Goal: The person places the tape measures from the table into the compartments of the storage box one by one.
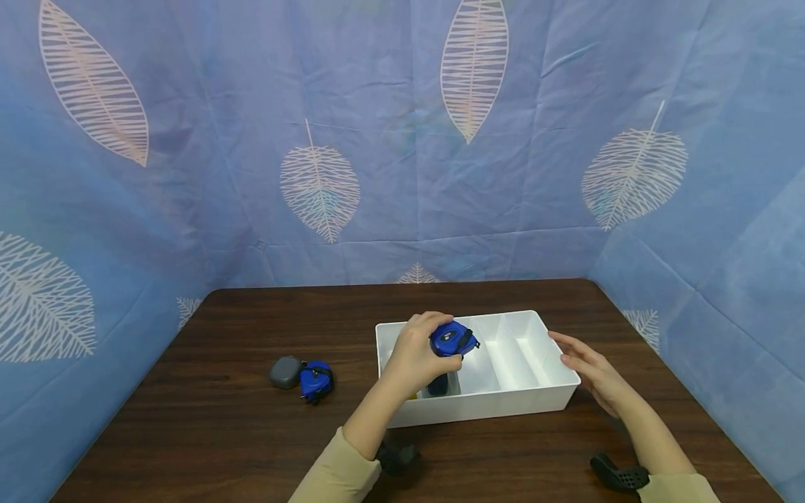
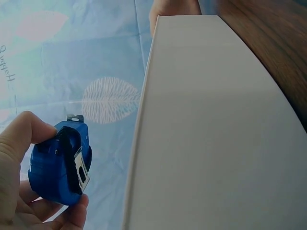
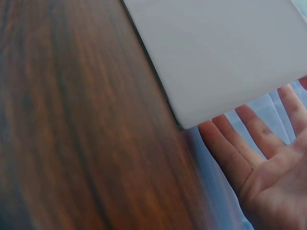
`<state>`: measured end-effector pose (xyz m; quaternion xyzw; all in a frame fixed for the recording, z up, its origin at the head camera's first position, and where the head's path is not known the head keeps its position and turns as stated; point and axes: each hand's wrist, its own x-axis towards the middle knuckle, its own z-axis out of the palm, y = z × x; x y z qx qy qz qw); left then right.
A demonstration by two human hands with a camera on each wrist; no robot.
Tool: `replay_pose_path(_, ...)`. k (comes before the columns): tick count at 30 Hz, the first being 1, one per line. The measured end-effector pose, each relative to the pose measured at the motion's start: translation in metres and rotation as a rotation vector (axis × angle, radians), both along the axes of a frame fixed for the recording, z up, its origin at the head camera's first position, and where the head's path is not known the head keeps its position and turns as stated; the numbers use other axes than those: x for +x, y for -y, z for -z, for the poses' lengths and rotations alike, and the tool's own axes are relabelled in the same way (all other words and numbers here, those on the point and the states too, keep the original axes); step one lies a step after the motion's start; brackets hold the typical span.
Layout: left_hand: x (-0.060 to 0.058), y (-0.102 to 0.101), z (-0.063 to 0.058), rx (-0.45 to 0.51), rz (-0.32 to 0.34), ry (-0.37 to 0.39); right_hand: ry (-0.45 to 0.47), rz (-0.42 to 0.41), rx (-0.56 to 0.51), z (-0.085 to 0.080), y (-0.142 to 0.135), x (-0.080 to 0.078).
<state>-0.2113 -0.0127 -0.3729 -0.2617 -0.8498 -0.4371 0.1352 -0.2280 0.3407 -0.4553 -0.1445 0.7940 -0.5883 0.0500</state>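
Observation:
My left hand [image 1: 415,356] grips a blue tape measure [image 1: 451,339] with a black strap, thumb on one side and fingers on the other, over the white divided box [image 1: 478,406]. In the left wrist view the tape measure [image 2: 57,165] shows its metal end hook, beside the box's long wall [image 2: 206,124]. At the box's right end, my right hand [image 1: 594,374] has its fingers extended against the end wall. The right wrist view shows these fingers [image 3: 259,132] spread along the box's edge. Below the left hand, a dark object [image 1: 438,385] lies in a left compartment.
On the table [image 1: 220,433] to the left, a second blue tape measure [image 1: 316,381] lies right beside a rounded grey case [image 1: 286,372]. A bit of yellow [image 1: 412,396] shows inside the box's left end. Blue leaf-patterned cloth [image 1: 390,188] hangs behind and around the table.

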Motion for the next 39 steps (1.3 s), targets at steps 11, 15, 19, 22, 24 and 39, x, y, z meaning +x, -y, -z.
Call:
replay_pose_path(11, -0.001, -0.011, 0.004, -0.038, 0.008, 0.022, 0.001, 0.002, 0.01, 0.0, -0.001, 0.001)
replay_pose_path(15, -0.001, -0.013, 0.007, -0.059, 0.023, 0.023, -0.009, -0.012, 0.003, 0.0, -0.001, 0.001)
replay_pose_path(19, -0.001, -0.016, 0.011, -0.092, 0.03, 0.024, -0.012, -0.017, -0.013, 0.0, -0.001, 0.001)
replay_pose_path(22, -0.001, -0.018, 0.014, -0.117, 0.037, 0.021, -0.008, -0.014, -0.024, 0.0, -0.001, 0.0)
replay_pose_path(24, -0.001, -0.019, 0.016, -0.13, 0.041, 0.015, -0.005, -0.011, -0.024, 0.0, -0.001, 0.0)
replay_pose_path(39, 0.0, -0.025, 0.026, -0.282, 0.064, -0.038, -0.007, 0.011, -0.003, 0.002, 0.0, 0.0)
